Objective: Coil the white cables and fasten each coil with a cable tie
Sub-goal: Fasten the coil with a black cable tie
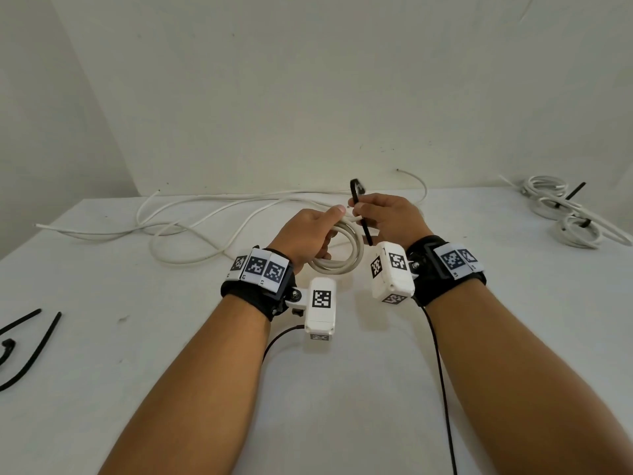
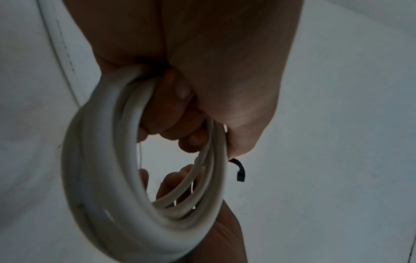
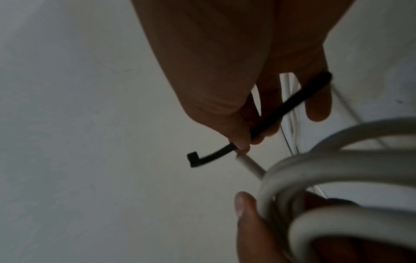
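Observation:
My left hand (image 1: pixel 310 231) grips a coil of white cable (image 1: pixel 346 260) above the table centre, fingers curled through the loops (image 2: pixel 144 195). My right hand (image 1: pixel 383 214) pinches a black cable tie (image 1: pixel 359 209) between thumb and fingers just right of the coil's top. In the right wrist view the tie (image 3: pixel 265 128) runs under my fingers, its head end sticking out, and a cut cable end (image 3: pixel 249 165) pokes out of the coil (image 3: pixel 337 186) close to it. The tie's head (image 2: pixel 239 170) also shows past my left thumb.
Loose white cables (image 1: pixel 191 221) sprawl across the back left of the table (image 1: pixel 342 389). Tied white coils (image 1: pixel 565 214) lie at the back right. Spare black cable ties (image 1: pixel 37 347) lie at the left edge. A wall stands behind the table.

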`<state>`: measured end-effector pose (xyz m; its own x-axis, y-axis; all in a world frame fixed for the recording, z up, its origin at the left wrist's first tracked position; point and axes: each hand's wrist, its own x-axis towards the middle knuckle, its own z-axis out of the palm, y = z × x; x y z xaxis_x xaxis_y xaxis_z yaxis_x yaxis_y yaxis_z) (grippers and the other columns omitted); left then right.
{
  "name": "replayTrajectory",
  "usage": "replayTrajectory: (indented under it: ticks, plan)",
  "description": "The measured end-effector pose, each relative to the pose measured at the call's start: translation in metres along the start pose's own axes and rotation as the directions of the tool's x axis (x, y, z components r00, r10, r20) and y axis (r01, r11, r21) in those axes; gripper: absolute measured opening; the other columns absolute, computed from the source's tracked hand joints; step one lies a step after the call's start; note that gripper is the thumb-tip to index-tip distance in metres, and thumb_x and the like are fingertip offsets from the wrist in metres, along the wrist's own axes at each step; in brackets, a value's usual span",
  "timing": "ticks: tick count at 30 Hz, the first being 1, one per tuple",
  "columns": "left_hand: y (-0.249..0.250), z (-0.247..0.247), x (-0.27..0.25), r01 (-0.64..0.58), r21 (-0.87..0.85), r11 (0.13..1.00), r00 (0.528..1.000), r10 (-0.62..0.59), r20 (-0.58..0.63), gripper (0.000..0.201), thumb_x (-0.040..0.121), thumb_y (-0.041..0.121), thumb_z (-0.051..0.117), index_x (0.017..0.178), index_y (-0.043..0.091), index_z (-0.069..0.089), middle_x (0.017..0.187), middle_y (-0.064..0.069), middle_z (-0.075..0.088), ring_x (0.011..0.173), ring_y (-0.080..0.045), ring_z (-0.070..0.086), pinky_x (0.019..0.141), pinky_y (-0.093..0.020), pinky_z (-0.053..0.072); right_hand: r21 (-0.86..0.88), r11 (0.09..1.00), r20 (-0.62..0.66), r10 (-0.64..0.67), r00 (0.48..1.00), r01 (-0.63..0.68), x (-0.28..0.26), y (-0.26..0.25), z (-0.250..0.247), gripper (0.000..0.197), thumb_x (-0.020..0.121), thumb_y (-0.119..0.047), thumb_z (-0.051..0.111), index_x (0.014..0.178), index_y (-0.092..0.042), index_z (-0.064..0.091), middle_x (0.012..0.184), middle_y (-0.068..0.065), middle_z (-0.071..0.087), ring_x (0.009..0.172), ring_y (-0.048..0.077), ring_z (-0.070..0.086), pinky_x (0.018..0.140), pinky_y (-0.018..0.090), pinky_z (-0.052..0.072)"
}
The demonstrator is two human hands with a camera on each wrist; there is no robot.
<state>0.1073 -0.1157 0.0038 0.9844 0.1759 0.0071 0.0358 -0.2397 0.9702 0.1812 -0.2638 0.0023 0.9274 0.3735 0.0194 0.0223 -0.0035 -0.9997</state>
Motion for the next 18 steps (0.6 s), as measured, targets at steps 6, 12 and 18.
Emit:
replayTrajectory:
  ticks: [6, 12, 18]
  plan:
    - [-0.0054, 0.0035, 0.0024, -0.030, 0.062, 0.998, 0.999, 0.029, 0.019, 0.049, 0.099, 0.041, 0.051, 0.056, 0.017, 0.051, 0.047, 0.009, 0.040, 0.040, -0.010, 0.034, 0.061, -0.033, 0.046, 0.114, 0.990, 0.044, 0.076, 0.996, -0.081, -0.0075, -0.0046, -0.0036, 0.018, 0.090, -0.008, 0.068, 0.104, 0.003, 0.069, 0.087, 0.015, 0.072, 0.072, 0.023, 0.071, 0.063, 0.031, 0.059]
    - [-0.0097, 0.0058, 0.0054, -0.030, 0.159, 0.987, 1.000, 0.030, 0.002, 0.048, 0.097, 0.044, 0.053, 0.075, 0.004, 0.065, 0.052, 0.005, 0.048, 0.047, -0.014, 0.045, 0.056, -0.030, 0.047, -0.089, 0.973, 0.211, 0.226, 0.951, -0.212, -0.0002, -0.0076, -0.0020, 0.002, 0.091, -0.012, 0.063, 0.091, -0.011, 0.065, 0.092, 0.006, 0.065, 0.082, 0.019, 0.064, 0.075, 0.030, 0.056]
    - [-0.0079, 0.0057, 0.0039, 0.024, 0.112, 0.993, 1.000, -0.024, -0.001, 0.033, 0.093, 0.035, 0.053, 0.070, 0.011, 0.054, 0.052, 0.000, 0.038, 0.040, -0.014, 0.036, 0.057, -0.032, 0.043, -0.101, 0.974, 0.147, 0.219, 0.965, -0.205, 0.0005, -0.0060, -0.0066, 0.009, 0.090, -0.008, 0.063, 0.084, -0.009, 0.069, 0.088, 0.010, 0.069, 0.075, 0.020, 0.065, 0.066, 0.029, 0.054]
